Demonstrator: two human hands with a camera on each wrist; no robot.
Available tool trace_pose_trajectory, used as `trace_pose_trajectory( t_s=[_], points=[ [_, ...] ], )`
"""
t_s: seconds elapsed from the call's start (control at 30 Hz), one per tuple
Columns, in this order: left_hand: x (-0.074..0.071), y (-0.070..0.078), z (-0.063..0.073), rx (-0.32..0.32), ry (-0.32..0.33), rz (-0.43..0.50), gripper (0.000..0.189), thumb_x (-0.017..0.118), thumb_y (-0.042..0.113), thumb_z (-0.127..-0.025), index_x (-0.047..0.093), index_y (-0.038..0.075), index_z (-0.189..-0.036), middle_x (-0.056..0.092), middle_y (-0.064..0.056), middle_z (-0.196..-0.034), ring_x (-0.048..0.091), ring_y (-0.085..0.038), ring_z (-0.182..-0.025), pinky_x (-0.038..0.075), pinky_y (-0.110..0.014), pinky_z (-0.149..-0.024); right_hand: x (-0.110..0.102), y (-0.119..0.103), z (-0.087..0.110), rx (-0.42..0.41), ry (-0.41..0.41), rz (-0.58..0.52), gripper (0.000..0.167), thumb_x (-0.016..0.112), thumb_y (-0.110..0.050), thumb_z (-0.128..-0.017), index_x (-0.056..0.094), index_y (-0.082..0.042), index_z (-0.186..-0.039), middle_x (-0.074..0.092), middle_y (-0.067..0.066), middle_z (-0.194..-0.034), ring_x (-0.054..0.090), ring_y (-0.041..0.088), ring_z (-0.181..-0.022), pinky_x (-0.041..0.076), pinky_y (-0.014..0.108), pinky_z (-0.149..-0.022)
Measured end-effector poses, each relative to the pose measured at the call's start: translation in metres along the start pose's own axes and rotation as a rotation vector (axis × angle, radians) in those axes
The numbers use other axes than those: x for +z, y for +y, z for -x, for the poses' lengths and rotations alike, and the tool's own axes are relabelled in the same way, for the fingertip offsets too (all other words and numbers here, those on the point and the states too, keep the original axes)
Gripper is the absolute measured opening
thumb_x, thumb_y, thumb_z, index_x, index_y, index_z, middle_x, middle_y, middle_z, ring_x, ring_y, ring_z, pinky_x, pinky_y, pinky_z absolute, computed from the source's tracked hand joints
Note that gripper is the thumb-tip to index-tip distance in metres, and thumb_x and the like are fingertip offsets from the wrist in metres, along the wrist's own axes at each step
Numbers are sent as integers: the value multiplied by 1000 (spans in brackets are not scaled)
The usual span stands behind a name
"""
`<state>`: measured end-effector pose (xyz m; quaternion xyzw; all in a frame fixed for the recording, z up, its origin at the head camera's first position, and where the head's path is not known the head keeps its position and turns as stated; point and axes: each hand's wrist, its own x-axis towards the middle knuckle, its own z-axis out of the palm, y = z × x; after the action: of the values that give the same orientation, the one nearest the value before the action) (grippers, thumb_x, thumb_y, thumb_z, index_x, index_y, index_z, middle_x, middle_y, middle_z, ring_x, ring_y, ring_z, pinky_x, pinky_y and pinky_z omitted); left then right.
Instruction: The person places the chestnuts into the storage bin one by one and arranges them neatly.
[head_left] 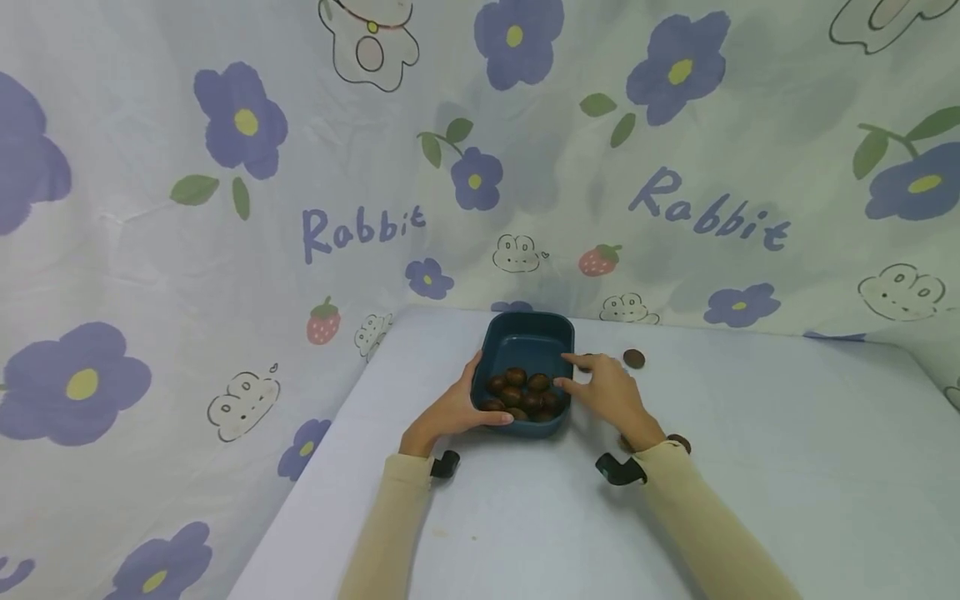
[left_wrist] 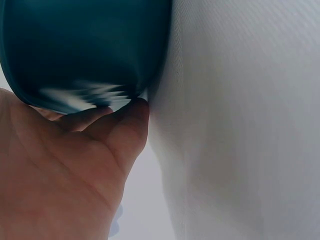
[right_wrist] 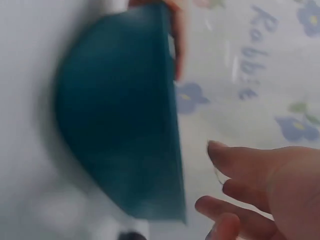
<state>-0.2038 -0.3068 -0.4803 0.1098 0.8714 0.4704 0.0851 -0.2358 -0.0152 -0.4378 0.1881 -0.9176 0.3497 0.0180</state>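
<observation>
A dark teal rectangular container stands on the white table in the head view. Several glossy brown nuts, which look like chestnuts, lie heaped in its near half. My left hand grips the container's near left corner, thumb along the front rim. In the left wrist view its fingers reach around the teal wall. Over the right rim hovers my right hand, thumb and index finger spread. The right wrist view shows this hand beside the container, with nothing visible between its fingers.
One loose chestnut lies beyond my right hand, and another is partly hidden by its fingers. Two more, including one chestnut, lie by the right wrist. A patterned cloth hangs behind the table.
</observation>
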Motion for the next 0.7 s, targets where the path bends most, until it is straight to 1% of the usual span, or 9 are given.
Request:
trace_pose_trajectory(
  t_s=[0.07, 0.13, 0.17, 0.27, 0.37, 0.47, 0.57, 0.63, 0.7],
  points=[
    [0, 0, 0, -6, 1, 2, 138, 89, 58, -72, -6, 28, -167, 16, -7, -175, 23, -33, -160, 25, -64, -125, -12, 8, 2, -1, 49, -40, 50, 78, -34, -93, 69, -13, -137, 74, 17, -126, 59, 21, -63, 35, 27, -45],
    [0, 0, 0, -23, 3, -6, 138, 89, 59, -72, -5, 29, -167, 15, -6, -175, 22, -33, -160, 24, -64, -126, -24, 17, 5, 2, 85, -72, 47, 76, -29, -95, 68, -10, -137, 76, 16, -122, 56, 21, -62, 36, 27, -46],
    [0, 0, 0, -35, 4, -13, 138, 89, 60, -72, -6, 29, -167, 15, -6, -175, 21, -32, -160, 24, -63, -126, -30, 22, 6, 1, 101, -79, 46, 75, -28, -96, 68, -8, -137, 76, 16, -121, 58, 22, -64, 39, 26, -49],
    [0, 1, 0, -62, 2, -26, 138, 88, 62, -71, -6, 30, -167, 14, -5, -175, 21, -32, -161, 24, -62, -127, -47, 37, 12, 12, 131, -94, 45, 73, -24, -98, 66, -5, -138, 75, 18, -123, 67, 26, -81, 48, 25, -60],
    [1, 2, 1, -72, 4, -25, 139, 89, 62, -71, -6, 30, -167, 13, -6, -175, 21, -33, -161, 24, -63, -126, -63, 52, 20, 48, 151, -114, 46, 71, -29, -99, 66, -5, -138, 76, 18, -122, 70, 31, -94, 53, 28, -68],
    [0, 1, 0, -66, 11, -21, 138, 89, 61, -71, -6, 30, -167, 14, -6, -175, 21, -33, -160, 24, -64, -126, -77, 65, 32, 84, 173, -117, 47, 70, -33, -100, 66, -5, -137, 75, 20, -122, 68, 36, -96, 52, 30, -65],
    [0, 0, -2, -57, 14, -14, 138, 89, 60, -71, -5, 30, -167, 14, -6, -175, 21, -33, -161, 23, -65, -126, -86, 78, 44, 96, 193, -97, 46, 68, -35, -101, 67, -5, -136, 75, 20, -122, 68, 37, -100, 52, 28, -65],
    [0, -2, -3, -53, 9, -16, 138, 89, 60, -71, -6, 30, -167, 15, -7, -175, 20, -34, -161, 23, -65, -126, -90, 86, 54, 95, 197, -84, 44, 68, -34, -101, 68, -4, -134, 75, 20, -121, 68, 35, -98, 52, 27, -65],
    [1, -2, -3, -55, 5, -18, 138, 89, 61, -71, -6, 30, -167, 15, -8, -175, 21, -34, -161, 23, -65, -126, -92, 93, 62, 99, 193, -68, 44, 68, -35, -101, 69, -4, -132, 76, 20, -119, 68, 29, -94, 51, 25, -65]
  ],
)
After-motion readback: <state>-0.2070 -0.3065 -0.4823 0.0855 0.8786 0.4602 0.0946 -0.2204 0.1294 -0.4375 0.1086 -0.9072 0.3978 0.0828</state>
